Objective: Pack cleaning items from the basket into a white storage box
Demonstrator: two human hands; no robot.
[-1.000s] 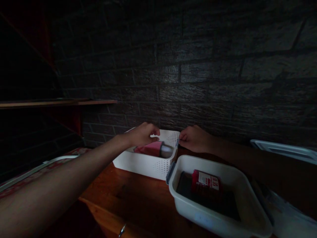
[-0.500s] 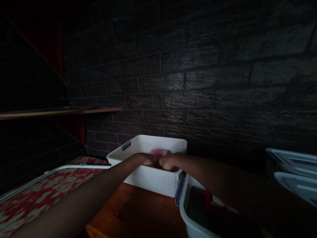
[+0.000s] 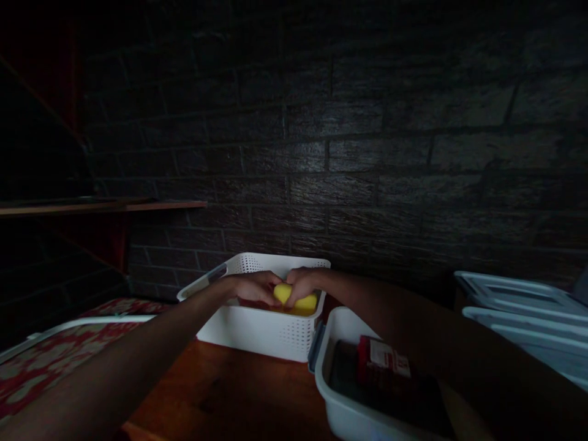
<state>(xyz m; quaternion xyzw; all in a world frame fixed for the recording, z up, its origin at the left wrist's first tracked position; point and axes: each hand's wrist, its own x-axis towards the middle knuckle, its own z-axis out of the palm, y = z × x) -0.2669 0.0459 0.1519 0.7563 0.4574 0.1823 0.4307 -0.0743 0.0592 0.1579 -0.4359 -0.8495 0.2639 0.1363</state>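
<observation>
A bright yellow, rounded, soft-looking bundle (image 3: 307, 302) lies in the right part of a white perforated plastic basket (image 3: 248, 331); its exact kind I cannot make out. My left hand (image 3: 258, 286) reaches over the basket's near rim and grips the bundle's left end, fingers closed. From the right, my right hand (image 3: 301, 283) holds the same bundle, its thumb pressed on the yellow surface. Both hands are close together inside the basket. Reddish contents show dimly below my left hand. The lower part of the basket's inside is hidden behind the front wall.
A white-rimmed bin (image 3: 328, 383) with a red labelled package (image 3: 383, 361) stands right of the basket on the wooden surface (image 3: 239, 392). Pale lids (image 3: 519, 294) lie farther right. A dark brick wall (image 3: 321, 153) rises behind; a shelf (image 3: 165, 206) juts out at left above floral red fabric (image 3: 78, 352).
The yellow bundle has come into sight between my hands, which have risen slightly in the basket. The pink item seen earlier no longer shows. The view has shifted right.
</observation>
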